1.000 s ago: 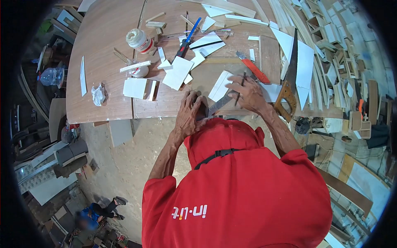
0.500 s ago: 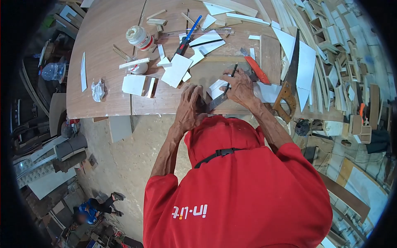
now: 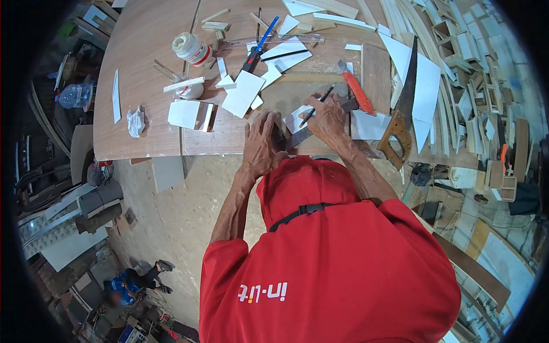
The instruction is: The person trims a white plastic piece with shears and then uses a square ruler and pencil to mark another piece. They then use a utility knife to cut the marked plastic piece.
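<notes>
My right hand (image 3: pixel 329 121) is closed around a black pencil (image 3: pixel 317 106), which slants over a small white piece (image 3: pixel 294 119) on the table. A flat metal ruler (image 3: pixel 299 138) lies at an angle along the near side of that white piece. Its left end goes in by the fingers of my left hand (image 3: pixel 263 142), which is bent and pressed down on it near the table's edge. My right hand covers the middle of the ruler. Just beyond my right hand is a red-handled cutter (image 3: pixel 358 91), and a white board piece (image 3: pixel 369 125) lies to the right.
A handsaw (image 3: pixel 403 114) rests at the table's right. Farther back are white offcuts (image 3: pixel 243 94), a blue-and-black tool (image 3: pixel 260 48) and an open jar (image 3: pixel 193 50). Long wood strips (image 3: pixel 394 23) line the right side. Another person (image 3: pixel 128 286) is on the floor at lower left.
The pencil has tilted lower, and my right hand has shifted slightly left and toward the table's near edge. My left hand stays in place on the ruler.
</notes>
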`<control>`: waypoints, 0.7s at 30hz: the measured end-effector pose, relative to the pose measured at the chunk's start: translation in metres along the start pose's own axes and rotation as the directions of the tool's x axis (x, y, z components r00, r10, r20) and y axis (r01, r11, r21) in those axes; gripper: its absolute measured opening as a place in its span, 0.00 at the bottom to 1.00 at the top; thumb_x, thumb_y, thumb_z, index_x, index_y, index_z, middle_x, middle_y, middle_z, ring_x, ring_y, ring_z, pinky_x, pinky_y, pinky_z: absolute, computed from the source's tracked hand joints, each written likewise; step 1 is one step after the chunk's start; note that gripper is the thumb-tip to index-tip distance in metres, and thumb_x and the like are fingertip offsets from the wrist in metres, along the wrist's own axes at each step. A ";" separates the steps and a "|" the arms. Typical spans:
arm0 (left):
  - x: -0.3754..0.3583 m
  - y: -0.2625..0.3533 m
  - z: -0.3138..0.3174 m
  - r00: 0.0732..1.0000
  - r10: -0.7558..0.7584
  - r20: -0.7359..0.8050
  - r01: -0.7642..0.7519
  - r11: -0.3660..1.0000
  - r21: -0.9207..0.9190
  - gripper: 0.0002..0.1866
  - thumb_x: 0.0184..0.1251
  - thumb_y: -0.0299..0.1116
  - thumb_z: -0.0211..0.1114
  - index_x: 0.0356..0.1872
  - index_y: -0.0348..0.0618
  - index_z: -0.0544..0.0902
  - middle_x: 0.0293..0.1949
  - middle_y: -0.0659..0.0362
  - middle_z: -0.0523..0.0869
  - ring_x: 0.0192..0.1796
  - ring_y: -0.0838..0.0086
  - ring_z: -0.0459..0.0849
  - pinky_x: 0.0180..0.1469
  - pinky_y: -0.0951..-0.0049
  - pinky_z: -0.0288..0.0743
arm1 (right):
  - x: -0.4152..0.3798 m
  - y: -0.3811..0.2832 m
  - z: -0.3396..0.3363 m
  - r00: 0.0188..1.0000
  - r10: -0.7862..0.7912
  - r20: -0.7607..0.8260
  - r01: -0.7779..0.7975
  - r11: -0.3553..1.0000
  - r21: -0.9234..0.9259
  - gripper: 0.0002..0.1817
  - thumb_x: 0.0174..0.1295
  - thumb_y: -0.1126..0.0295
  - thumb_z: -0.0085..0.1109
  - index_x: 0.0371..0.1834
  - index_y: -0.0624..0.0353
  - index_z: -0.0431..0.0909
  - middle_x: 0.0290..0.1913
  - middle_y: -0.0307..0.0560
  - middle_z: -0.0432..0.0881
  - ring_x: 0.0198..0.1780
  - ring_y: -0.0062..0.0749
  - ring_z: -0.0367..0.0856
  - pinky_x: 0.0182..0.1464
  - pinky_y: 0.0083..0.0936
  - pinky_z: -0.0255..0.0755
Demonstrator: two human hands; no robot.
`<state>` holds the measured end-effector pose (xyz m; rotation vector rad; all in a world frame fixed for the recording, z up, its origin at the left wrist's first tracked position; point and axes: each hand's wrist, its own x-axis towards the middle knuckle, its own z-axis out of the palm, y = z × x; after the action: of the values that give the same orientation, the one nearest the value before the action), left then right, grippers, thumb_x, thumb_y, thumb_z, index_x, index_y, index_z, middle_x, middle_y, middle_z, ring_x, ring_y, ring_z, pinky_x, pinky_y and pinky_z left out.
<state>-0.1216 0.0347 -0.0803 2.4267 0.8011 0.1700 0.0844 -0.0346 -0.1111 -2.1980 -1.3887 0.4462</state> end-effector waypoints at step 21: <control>0.008 -0.008 0.000 0.999 0.038 0.010 -0.037 0.997 -0.074 0.56 0.36 0.32 0.77 0.72 0.38 0.54 0.70 0.41 0.59 0.72 0.45 0.58 0.73 0.56 0.56 | -0.009 0.005 -0.007 0.955 -0.296 0.009 0.296 0.953 -0.064 0.19 0.53 0.59 0.68 0.50 0.44 0.82 0.57 0.40 0.76 0.61 0.46 0.68 0.64 0.51 0.55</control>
<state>-0.1196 0.0447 -0.0851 2.3722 0.7323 0.1970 0.0882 -0.0460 -0.1086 -1.9900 -1.7194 0.2945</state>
